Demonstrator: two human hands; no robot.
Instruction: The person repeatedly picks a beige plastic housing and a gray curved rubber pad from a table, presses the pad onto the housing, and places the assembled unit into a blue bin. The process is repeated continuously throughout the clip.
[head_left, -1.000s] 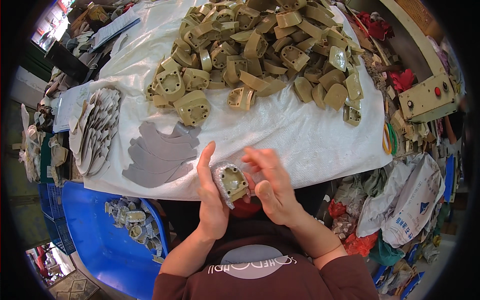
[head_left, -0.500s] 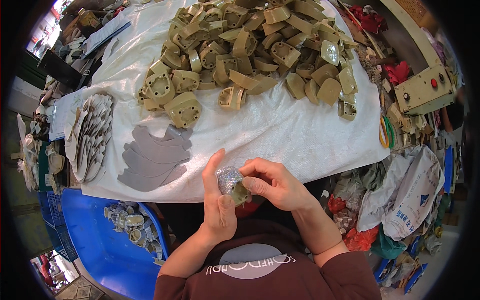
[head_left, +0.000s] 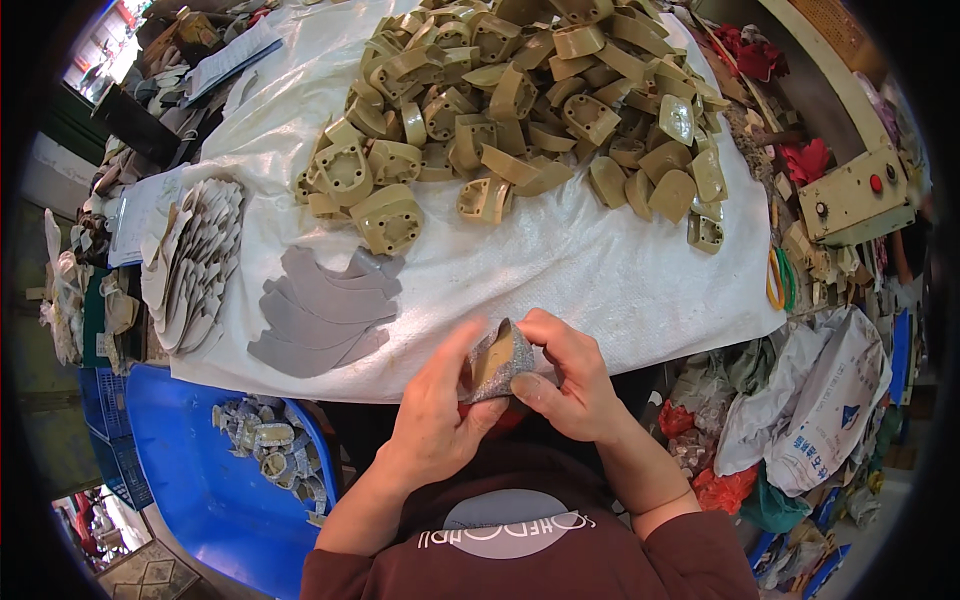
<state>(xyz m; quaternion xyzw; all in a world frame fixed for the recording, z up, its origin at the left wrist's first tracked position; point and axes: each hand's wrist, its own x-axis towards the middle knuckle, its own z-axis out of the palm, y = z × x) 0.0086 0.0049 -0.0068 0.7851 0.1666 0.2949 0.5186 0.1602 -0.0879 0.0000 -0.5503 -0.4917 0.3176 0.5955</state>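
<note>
White woven sheeting (head_left: 620,275) covers the bench, its surface wrinkled and glossy, in a crowded workroom. At far left, blue plastic crates (head_left: 105,400) stand beside a large blue tub (head_left: 190,480), in which a heap of silvery covered pieces (head_left: 270,440) lies against the right-hand side. Above the tub, on the sheeting, leans a dense stack of pale grey cut pieces (head_left: 195,265); just right of it, flat darker grey pieces (head_left: 325,315) lie overlapped in a fan. Toward the rear centre rises a large pile of olive moulded blocks (head_left: 500,110), several with their holed faces exposed. At the front edge of the bench, the glitter-covered block (head_left: 510,368) is held between both hands, its tan face exposed and tilted. The left hand (head_left: 435,408) closes about its left side, fingers partly blurred, thumb at the lower end; the right hand (head_left: 572,385) grips the opposite side, thumb against the glitter, forefinger at the upper end. At right are looped yellow and green bands (head_left: 780,278), a control box (head_left: 857,196) with a red button, and, below these, crumpled plastic bags (head_left: 800,410).
</note>
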